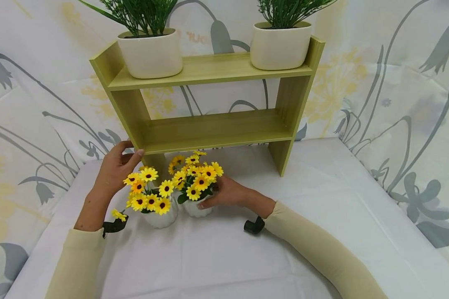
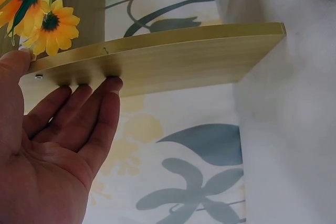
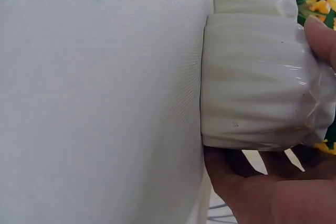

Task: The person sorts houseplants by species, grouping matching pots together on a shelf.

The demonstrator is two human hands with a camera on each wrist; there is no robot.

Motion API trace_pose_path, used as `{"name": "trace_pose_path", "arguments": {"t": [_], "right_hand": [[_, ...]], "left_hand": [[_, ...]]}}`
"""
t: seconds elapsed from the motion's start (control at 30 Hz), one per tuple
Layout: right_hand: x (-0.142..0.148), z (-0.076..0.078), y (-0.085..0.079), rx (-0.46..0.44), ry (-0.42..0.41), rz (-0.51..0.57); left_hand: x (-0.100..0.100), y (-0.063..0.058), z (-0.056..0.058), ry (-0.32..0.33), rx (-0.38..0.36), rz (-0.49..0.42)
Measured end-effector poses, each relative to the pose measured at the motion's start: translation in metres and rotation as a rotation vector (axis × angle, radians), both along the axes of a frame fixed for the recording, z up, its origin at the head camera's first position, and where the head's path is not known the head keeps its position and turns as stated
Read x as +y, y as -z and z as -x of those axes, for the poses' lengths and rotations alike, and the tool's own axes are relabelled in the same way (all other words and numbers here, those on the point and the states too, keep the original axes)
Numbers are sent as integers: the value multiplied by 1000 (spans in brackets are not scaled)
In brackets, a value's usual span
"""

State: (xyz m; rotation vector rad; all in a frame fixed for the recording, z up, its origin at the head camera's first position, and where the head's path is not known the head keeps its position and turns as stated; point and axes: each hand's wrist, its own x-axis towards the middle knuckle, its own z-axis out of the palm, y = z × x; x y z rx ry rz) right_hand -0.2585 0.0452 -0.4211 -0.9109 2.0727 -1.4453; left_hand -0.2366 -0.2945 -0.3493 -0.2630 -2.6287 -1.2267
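Observation:
A green wooden two-tier shelf (image 1: 209,143) stands at the back. My left hand (image 1: 116,168) holds its left side panel (image 2: 178,56); the thumb is at the front edge and the curled fingertips are against the outer face. Before the shelf's left end stand two white fluted pots of yellow artificial flowers, side by side on the cloth. My right hand (image 1: 230,193) grips the right potted flower (image 1: 197,207) from its right, with the thumb on the near side of the pot (image 3: 252,82). The left potted flower (image 1: 161,218) is close beside it, not held.
Two cream planters with green grass-like plants, the left planter (image 1: 151,56) and the right planter (image 1: 280,47), sit on the upper tier. A white cloth (image 1: 224,257) covers the table. Flower-patterned fabric (image 1: 359,83) hangs behind and at the sides.

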Motion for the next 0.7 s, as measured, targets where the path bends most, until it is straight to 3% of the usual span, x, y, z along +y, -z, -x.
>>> {"name": "trace_pose_path", "arguments": {"t": [0.37,0.7], "right_hand": [[13,6,-14,-29,-19,0],[34,14,-43,46,-54,101]], "left_hand": [[1,0,-1,-9,-8,1],[1,-1,-1,-3,-8,0]]}}
